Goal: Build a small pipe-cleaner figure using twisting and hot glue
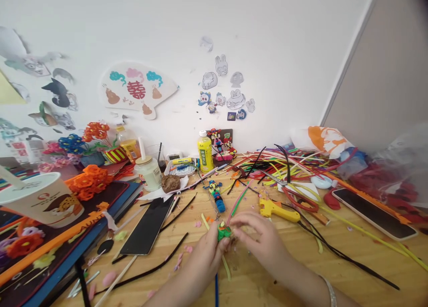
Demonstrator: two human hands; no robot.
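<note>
A small green pipe-cleaner piece (223,232) with a yellow and orange centre is pinched in my left hand (207,250). A pink pipe cleaner (243,194) and a green pipe cleaner (238,203) slant up and away from it. My right hand (262,238) is curled in from the right, its fingers closed around the base of these strands; the exact contact is partly hidden. Just beyond my hands lies a pipe-cleaner figure (217,196) with a blue lower part. To the right of it rests a yellow hot glue gun (280,209).
Scissors (276,177) and a heap of coloured pipe cleaners (261,162) lie at the back right. A phone (372,212) is at right, a dark phone (147,226) at left. A yellow bottle (205,151) and a paper cup (43,200) stand on the table.
</note>
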